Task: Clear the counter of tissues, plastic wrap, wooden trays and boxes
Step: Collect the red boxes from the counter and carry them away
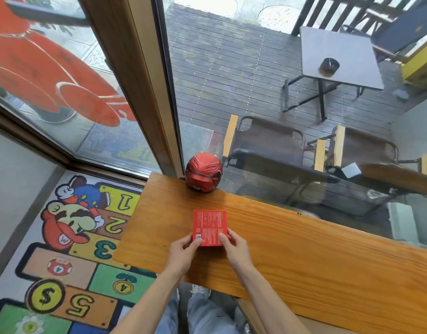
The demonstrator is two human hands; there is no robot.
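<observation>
A person stands at a wooden tabletop (291,239) beside a window. Both hands grip a red box (209,227) by its near end: the left hand (183,251) pinches the left corner, the right hand (234,249) the right corner. The box sits over the tabletop's left part. Beyond it, a red helmet (204,174) rests at the far edge, apart from the box.
</observation>
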